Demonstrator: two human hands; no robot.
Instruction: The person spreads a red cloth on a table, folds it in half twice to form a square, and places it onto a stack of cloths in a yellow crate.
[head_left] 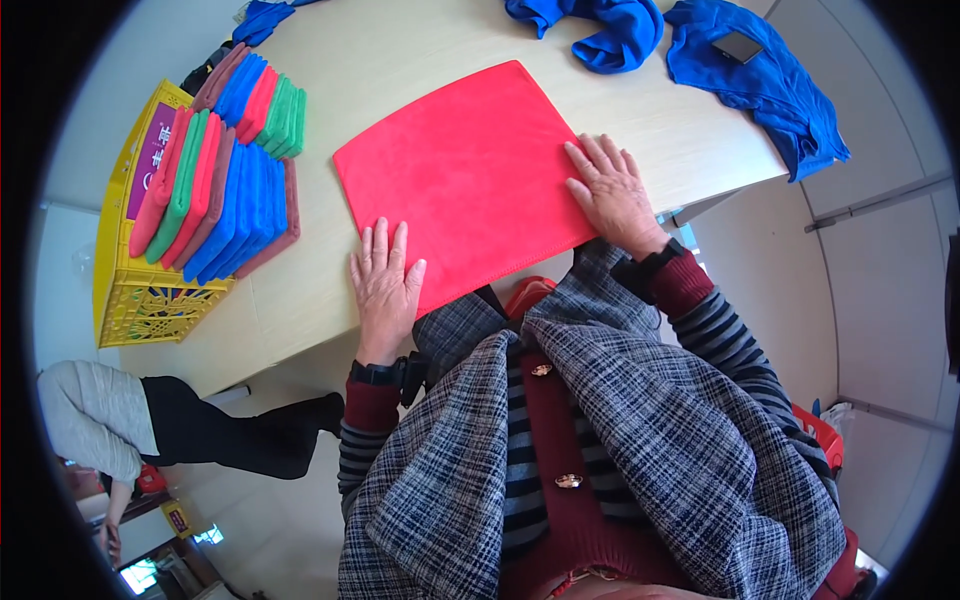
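A red cloth lies flat on the pale wooden table, folded to a square. My left hand rests flat on its near left corner, fingers spread. My right hand presses flat on the cloth's right edge, fingers apart. Neither hand grips anything.
A yellow crate at the table's left holds stacks of folded cloths in red, green, blue and maroon. Crumpled blue cloths lie at the far side, and a dark phone rests on one. Another person bends over at lower left.
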